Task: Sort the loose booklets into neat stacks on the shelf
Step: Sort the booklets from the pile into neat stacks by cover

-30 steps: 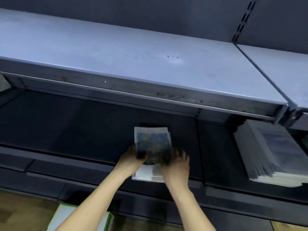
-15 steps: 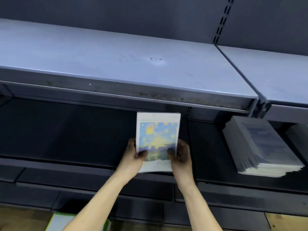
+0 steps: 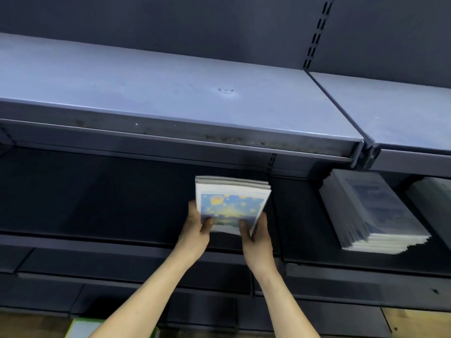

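Note:
A bundle of booklets (image 3: pixel 231 203) with a blue and yellow painted cover is held up in front of the dark lower shelf (image 3: pixel 97 203), tilted so that its top edges show. My left hand (image 3: pixel 195 230) grips its lower left corner, thumb on the cover. My right hand (image 3: pixel 256 236) grips its lower right corner the same way. A tall stack of grey-covered booklets (image 3: pixel 371 213) lies on the lower shelf to the right.
A grey upper shelf (image 3: pixel 170 98) runs across above my hands, with a second shelf section (image 3: pixel 402 113) to its right. A dark flat item (image 3: pixel 434 201) lies at the far right. A green-edged box (image 3: pixel 80 328) sits on the floor, bottom left.
Both hands lifted the bundle off the lower shelf and raised it, tilting its top toward the upper shelf. The view shifted left.

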Demonstrator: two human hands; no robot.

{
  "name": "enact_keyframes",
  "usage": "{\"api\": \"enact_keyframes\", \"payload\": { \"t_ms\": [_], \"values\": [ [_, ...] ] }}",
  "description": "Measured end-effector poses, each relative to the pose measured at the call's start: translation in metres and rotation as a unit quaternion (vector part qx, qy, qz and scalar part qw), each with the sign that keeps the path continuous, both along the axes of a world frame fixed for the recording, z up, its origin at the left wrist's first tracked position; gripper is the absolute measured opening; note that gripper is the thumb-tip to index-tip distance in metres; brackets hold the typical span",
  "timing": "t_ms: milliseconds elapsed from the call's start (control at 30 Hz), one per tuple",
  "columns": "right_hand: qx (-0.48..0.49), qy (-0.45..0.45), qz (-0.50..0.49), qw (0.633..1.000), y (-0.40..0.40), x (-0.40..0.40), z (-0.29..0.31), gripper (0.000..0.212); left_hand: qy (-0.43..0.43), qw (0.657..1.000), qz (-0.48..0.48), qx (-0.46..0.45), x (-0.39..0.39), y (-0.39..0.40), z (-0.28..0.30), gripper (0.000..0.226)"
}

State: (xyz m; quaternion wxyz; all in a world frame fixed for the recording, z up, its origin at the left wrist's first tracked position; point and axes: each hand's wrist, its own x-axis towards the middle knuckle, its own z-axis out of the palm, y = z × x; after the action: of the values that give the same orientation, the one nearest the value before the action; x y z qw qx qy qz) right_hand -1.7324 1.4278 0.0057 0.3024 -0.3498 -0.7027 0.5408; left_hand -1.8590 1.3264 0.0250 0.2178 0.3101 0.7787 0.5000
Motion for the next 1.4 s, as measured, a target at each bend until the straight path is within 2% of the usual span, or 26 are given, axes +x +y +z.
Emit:
{"api": "enact_keyframes", "payload": {
  "t_ms": [133,200,333,367,533,733,867,967,1267,1400],
  "values": [
    [-0.014,-0.044,-0.012,0.999,-0.002,0.0,-0.008,0.021,0.004,0.999,0.013,-0.035,-0.004,0.001,-0.005,0.022],
    [-0.016,-0.04,-0.03,0.999,-0.001,0.001,-0.002,0.017,0.005,0.999,0.024,-0.042,-0.004,0.001,-0.007,0.023],
    [-0.004,-0.047,-0.049,0.998,-0.002,0.005,0.0,0.019,-0.023,1.0,0.013,-0.016,0.002,-0.003,-0.006,0.064],
    [-0.006,-0.053,-0.052,0.997,-0.003,0.006,0.0,0.022,-0.03,0.999,0.013,-0.014,0.003,-0.004,-0.005,0.068],
    [-0.025,-0.053,-0.084,0.995,-0.015,0.01,0.003,0.023,-0.006,1.0,0.017,0.006,0.01,-0.002,0.001,0.058],
    [0.003,-0.069,-0.126,0.99,-0.028,0.025,0.014,0.031,-0.05,0.998,-0.008,0.024,0.015,0.003,-0.004,0.053],
    [0.006,-0.078,-0.174,0.982,-0.029,0.043,0.02,0.029,-0.072,0.996,-0.039,0.03,0.028,0.012,-0.005,0.05],
    [0.012,-0.081,-0.213,0.974,-0.028,0.061,0.025,0.036,-0.072,0.994,-0.074,0.033,0.042,0.024,-0.004,0.049],
    [0.006,-0.037,-0.26,0.965,-0.009,0.126,0.047,0.049,-0.07,0.988,-0.12,0.064,0.106,0.062,0.017,0.045],
    [-0.001,0.005,-0.25,0.968,0.003,0.163,0.064,0.049,-0.06,0.989,-0.109,0.082,0.144,0.082,0.036,0.033]
  ]
}}
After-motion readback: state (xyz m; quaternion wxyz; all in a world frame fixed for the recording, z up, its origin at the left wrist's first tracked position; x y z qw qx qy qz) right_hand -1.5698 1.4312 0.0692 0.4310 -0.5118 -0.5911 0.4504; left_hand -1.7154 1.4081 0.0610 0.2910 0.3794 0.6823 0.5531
